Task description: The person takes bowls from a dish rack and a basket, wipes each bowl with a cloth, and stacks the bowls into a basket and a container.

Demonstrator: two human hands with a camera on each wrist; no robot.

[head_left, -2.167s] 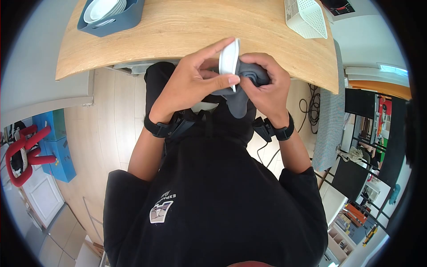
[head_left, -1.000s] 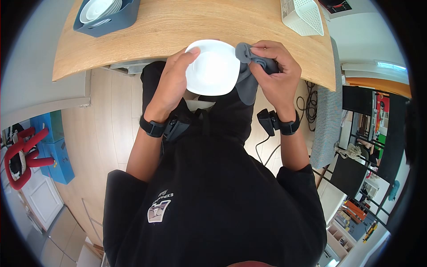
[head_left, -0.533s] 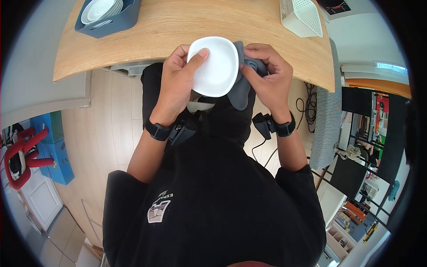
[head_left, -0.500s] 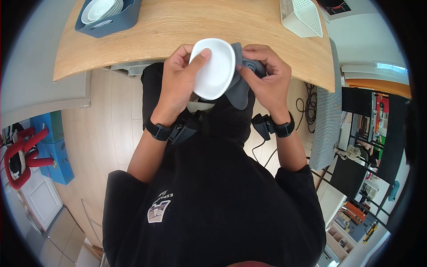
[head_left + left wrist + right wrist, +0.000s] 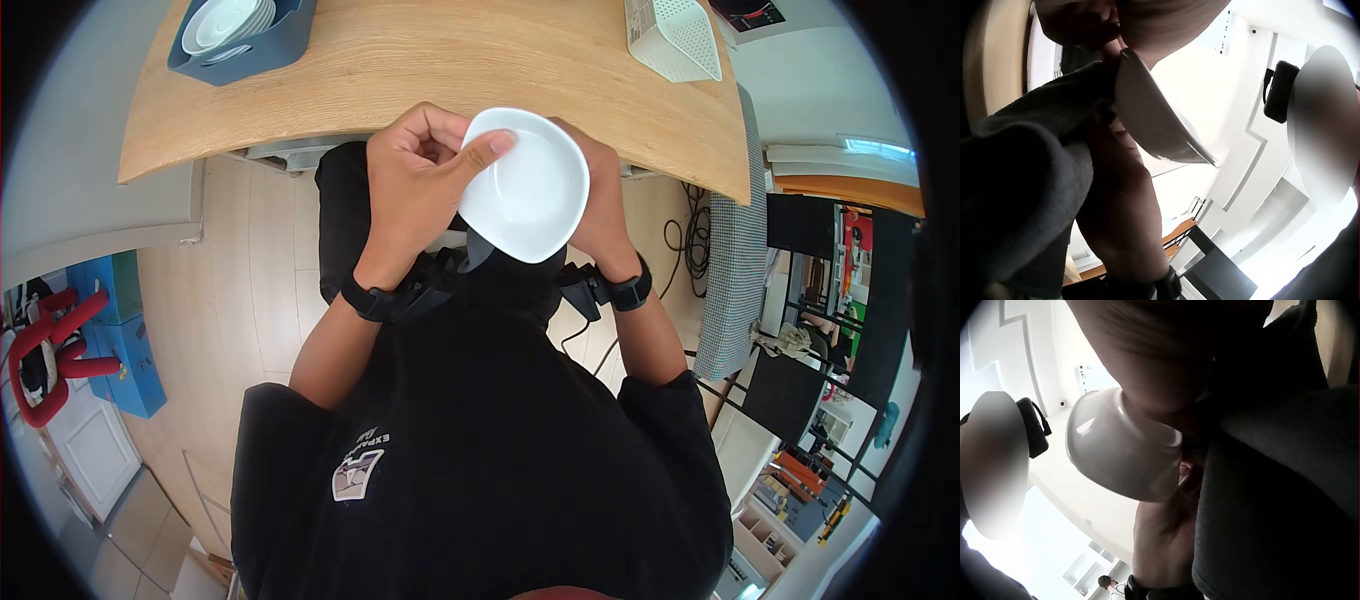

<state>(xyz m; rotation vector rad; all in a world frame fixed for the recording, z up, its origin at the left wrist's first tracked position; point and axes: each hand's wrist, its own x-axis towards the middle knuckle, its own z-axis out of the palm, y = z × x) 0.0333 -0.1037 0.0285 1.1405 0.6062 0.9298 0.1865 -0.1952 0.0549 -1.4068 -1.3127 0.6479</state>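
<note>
A small white rounded-square bowl is held up over the lap, its hollow facing the head camera. My left hand pinches its left rim, thumb laid over the inside. Behind the bowl is my right hand, with its fingers mostly hidden in the head view. It holds a grey cloth against the back of the bowl. Below the bowl a corner of that cloth shows in the head view, and in the left wrist view folds of the cloth hang large in front.
The wooden table lies just beyond the hands. At its far left stands a blue-grey basket with a stack of white dishes. A white perforated basket stands at the far right. Black cable lies coiled on the floor.
The bowl has turned, tilted and shifted right and toward the body, from beside the right hand to in front of it. The cloth, earlier seen at the bowl's right edge, is now mostly behind it.
</note>
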